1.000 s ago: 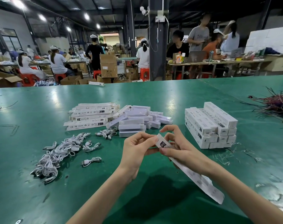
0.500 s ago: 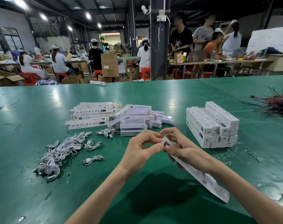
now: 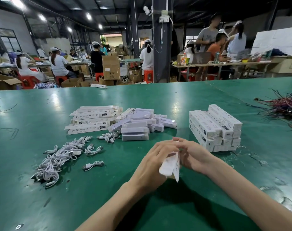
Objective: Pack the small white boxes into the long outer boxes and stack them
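Both hands meet low in the middle of the green table [image 3: 41,205] — the left hand [image 3: 158,159] and the right hand [image 3: 194,156] have a long outer box [image 3: 169,166] clasped between them. It's tipped up on end, its near end poking toward the camera just above the tabletop, and it's blurred. Left fingers curl over its left face, and right fingers fold in against its far tip. So both hands are grasping that one box.

Just beyond the hands, a loose pile of small white boxes [image 3: 137,129] lies in the centre. Touching that pile on its left, flattened outer boxes [image 3: 90,120] overlap in a fan, printed sides up. To the right, near the right hand but apart from it — a neat stack of long boxes [image 3: 215,129], several layers high.

On the near left is a heap of white cables [image 3: 58,159], with a single cable [image 3: 93,165] lying apart from it. Far right, there's a tangle of dark wires [image 3: 282,107].
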Available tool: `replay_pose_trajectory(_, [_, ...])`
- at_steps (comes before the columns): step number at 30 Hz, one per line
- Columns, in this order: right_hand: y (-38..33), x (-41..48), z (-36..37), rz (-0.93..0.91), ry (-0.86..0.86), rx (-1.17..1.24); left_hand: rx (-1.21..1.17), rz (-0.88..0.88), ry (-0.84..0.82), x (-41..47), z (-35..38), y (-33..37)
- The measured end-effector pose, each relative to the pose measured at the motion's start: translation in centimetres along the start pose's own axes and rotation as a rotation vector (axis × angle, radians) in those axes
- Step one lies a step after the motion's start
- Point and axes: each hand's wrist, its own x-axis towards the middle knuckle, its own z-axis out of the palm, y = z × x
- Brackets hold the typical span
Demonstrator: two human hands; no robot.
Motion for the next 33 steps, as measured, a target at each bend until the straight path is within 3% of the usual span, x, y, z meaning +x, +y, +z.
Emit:
replay_pose_trajectory(4, [0.9, 0.2, 0.7, 0.033, 0.016, -0.015, -0.125, -0.201, 0.124, -0.1, -0.3, -0.2])
replay_pose_trajectory(7, [1.9, 0.7, 0.4, -0.214, 0.111, -0.521, -0.120, -0.227, 0.196, 0.1, -0.6, -0.4])
replay_pose_trajectory(9, [1.9, 0.1, 0.5, -0.371, 0.043, -0.717, -0.101, -0.240, 0.213, 0.2, -0.8, -0.3])
replay_pose_trajectory(13, [2.4, -0.4, 0.4, -0.595, -0.191, -0.763, -0.088, -0.242, 0.137, 0.1, -1.3, 0.4])
replay_pose_trajectory(22, [2.9, 0.5, -0.2, -0.768, 0.008, -0.938, -0.061, -0.128, -0.085, -0.2, -1.7, -0.2])
replay_pose_trajectory(26, [2.6, 0.8, -0.7, -0.869, 0.072, -0.927, -0.039, -0.310, 0.059, 0.3, -3.0, -2.1])
replay_pose_trajectory(29, [2.5, 0.8, -0.8, -0.843, 0.086, -0.874, 0.209, -0.496, 0.110, 1.6, -4.3, -5.5])
replay_pose_trajectory(33, [2.4, 0.9, -0.8, -0.857, 0.096, -0.894, 0.625, -0.591, -0.051, 2.4, -5.9, -10.8])
